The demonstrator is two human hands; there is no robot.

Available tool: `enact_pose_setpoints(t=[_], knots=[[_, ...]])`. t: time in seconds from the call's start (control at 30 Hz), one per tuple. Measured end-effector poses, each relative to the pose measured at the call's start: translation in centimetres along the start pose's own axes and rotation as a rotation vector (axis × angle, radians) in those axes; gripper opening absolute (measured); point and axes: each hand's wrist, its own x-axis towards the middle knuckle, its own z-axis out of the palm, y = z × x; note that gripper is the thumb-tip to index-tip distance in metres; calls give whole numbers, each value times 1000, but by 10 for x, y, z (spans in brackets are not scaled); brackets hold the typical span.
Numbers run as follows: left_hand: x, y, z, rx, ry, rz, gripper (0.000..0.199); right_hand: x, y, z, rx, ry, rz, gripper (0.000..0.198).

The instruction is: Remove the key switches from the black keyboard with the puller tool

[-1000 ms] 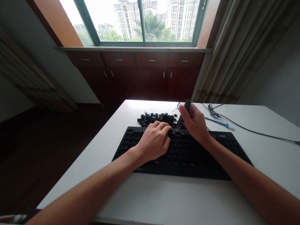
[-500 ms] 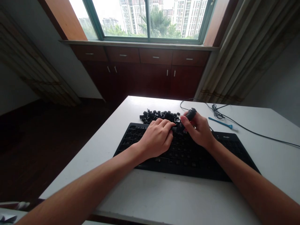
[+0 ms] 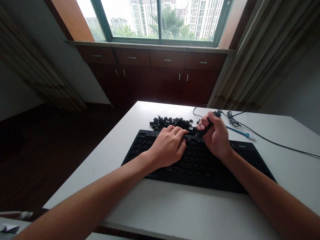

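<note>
A black keyboard lies on the white table, many of its keycaps off and the key sockets bare. My left hand rests flat on its upper middle part, fingers stretched toward the back edge. Closed round a small black brush, my right hand is over the keyboard's back edge, right of the left hand. The brush slants, its lower end near the top row of sockets. Behind the keyboard lies a heap of loose black keycaps, partly hidden by my left hand.
A blue stick-like tool with a pale tip lies right of my right hand. A black cable with a tied bundle runs along the table's right side. The white table ends at the left above a dark floor.
My right hand has turned and shifted slightly right with the brush, its fingers now wrapped round the handle. My left hand stays at nearly the same place.
</note>
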Motion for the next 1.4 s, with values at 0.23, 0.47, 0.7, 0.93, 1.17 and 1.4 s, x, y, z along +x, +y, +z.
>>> enact_pose_setpoints(t=[0.23, 0.47, 0.7, 0.93, 1.17, 1.4], knots=[[1, 0, 0, 16, 8, 13, 37, 0, 8, 0, -170, -102, -20, 36], [1, 1, 1, 39, -7, 17, 36, -8, 14, 6, -88, -176, -4, 31], [1, -1, 1, 58, -12, 24, 37, -12, 15, 4, -347, -217, -89, 25], [1, -1, 1, 51, -25, 30, 36, -8, -9, -14, -847, -316, -302, 25], [1, -1, -1, 76, -41, 34, 31, -13, -7, -13, -1077, -381, -267, 26], [1, 0, 0, 61, -37, 33, 36, -4, -13, -24, -1109, -262, -119, 37]])
